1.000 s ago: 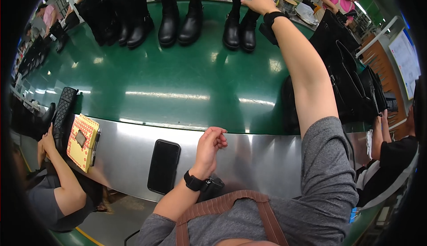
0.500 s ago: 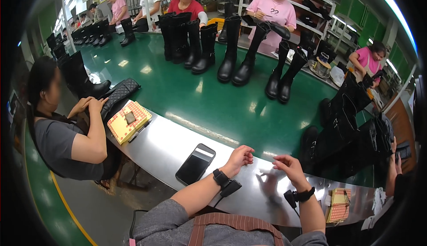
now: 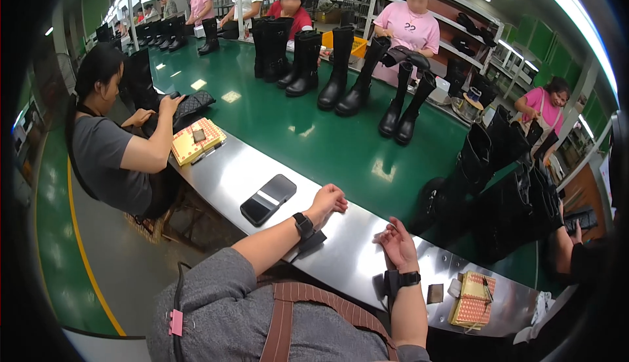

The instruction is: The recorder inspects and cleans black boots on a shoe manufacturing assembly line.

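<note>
My left hand (image 3: 327,203) hovers over the metal edge of the bench (image 3: 357,257), fingers loosely curled in, with nothing seen in them. Close to its left lies a black smartphone (image 3: 268,199). To the right, my right hand (image 3: 397,247) is turned partly palm up, fingers bent but apart, and holds nothing. Each wrist wears a black strap; a dark device sits beside each one. Tall black boots (image 3: 409,103) stand in pairs on the green table (image 3: 295,133) beyond my hands. More black boots (image 3: 504,208) crowd together at the right, nearest my right hand.
Near my right forearm lie a yellow-and-red paper pad (image 3: 473,302) with a pen and a small brown square (image 3: 435,294). Another such pad (image 3: 198,140) is at the left. A co-worker in grey (image 3: 114,146) handles a boot there. Others work across the table.
My view has shifted, so the phone and boots sit differently in it. My right hand has turned upward and its fingers have spread. The left co-worker has raised one hand on the boot.
</note>
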Available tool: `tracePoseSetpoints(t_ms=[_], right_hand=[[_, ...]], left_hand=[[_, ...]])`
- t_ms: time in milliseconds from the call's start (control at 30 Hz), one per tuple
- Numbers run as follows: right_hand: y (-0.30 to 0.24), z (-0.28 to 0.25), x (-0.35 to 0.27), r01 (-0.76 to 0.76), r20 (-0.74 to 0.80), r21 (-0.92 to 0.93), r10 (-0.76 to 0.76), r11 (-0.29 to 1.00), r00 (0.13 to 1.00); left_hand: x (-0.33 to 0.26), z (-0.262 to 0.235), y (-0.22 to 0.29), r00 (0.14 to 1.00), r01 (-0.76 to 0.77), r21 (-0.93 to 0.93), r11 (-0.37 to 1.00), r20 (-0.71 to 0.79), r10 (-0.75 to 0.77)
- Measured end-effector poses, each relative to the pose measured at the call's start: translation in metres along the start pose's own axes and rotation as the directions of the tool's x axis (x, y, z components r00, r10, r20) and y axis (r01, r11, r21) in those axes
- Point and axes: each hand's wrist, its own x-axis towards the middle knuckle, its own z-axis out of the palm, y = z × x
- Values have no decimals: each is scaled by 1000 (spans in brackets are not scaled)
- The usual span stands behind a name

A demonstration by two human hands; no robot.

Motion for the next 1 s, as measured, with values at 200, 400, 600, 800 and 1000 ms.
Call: tracePoseSetpoints(t_ms=[200, 400, 600, 800, 1000], right_hand=[[1, -7, 13, -11, 48, -73, 15, 997, 999], [-5, -8, 7, 15, 108, -41, -10, 999, 994], [3, -11, 4, -12, 56, -44, 15, 999, 998], [-5, -14, 8, -17, 67, 49, 13, 999, 998], [-7, -13, 7, -40, 58, 50, 37, 998, 998]], left_hand=[[-45, -20, -8, 989, -101, 302, 948, 132, 63], [-140, -29, 15, 734, -515, 852, -96, 495, 465], [-152, -55, -35, 721, -330, 923, -196, 381, 579], [-148, -44, -21, 695, -334, 927, -171, 365, 620], [-151, -50, -32, 708, -320, 939, -129, 327, 626]])
